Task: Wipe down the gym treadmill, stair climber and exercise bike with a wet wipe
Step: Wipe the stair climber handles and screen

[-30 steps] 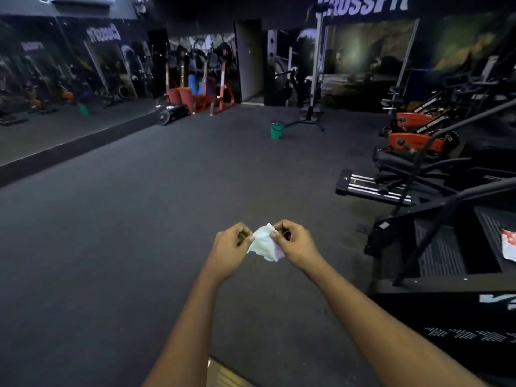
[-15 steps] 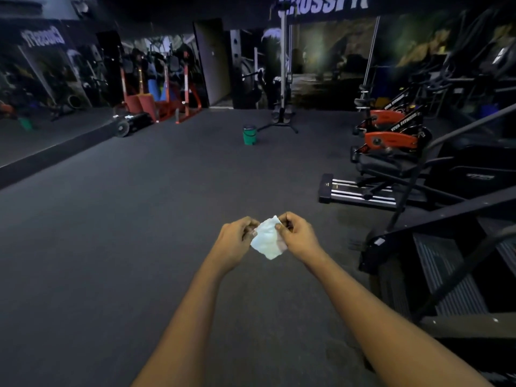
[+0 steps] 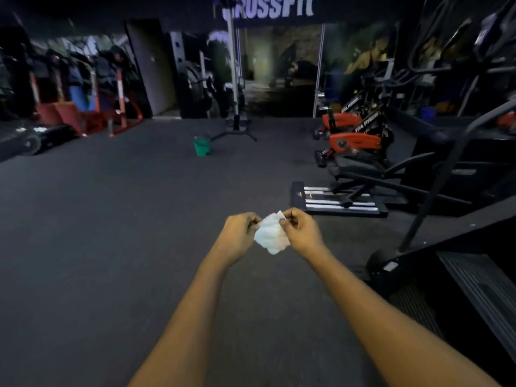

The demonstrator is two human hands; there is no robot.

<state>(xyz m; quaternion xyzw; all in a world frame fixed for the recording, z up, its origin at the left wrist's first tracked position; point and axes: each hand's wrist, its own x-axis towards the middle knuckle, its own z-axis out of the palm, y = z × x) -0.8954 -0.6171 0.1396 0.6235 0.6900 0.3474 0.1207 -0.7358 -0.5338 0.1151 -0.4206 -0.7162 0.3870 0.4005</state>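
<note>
Wet wipe is in the air in front of the person, over the floor, between both hands. Left hand grip: fingers curled, pinching the wipe's upper left edge. Right hand grip: thumb and fingers pinching the upper right edge. The wipe hangs crumpled, not spread.

My read: near weightless, limp and damp. It'll cling to itself and may tear if yanked. Best hold is at opposite edges: ease it open, then bunch it under the fingers.

Red exercise bike is off right, well apart from the wipe.
</note>
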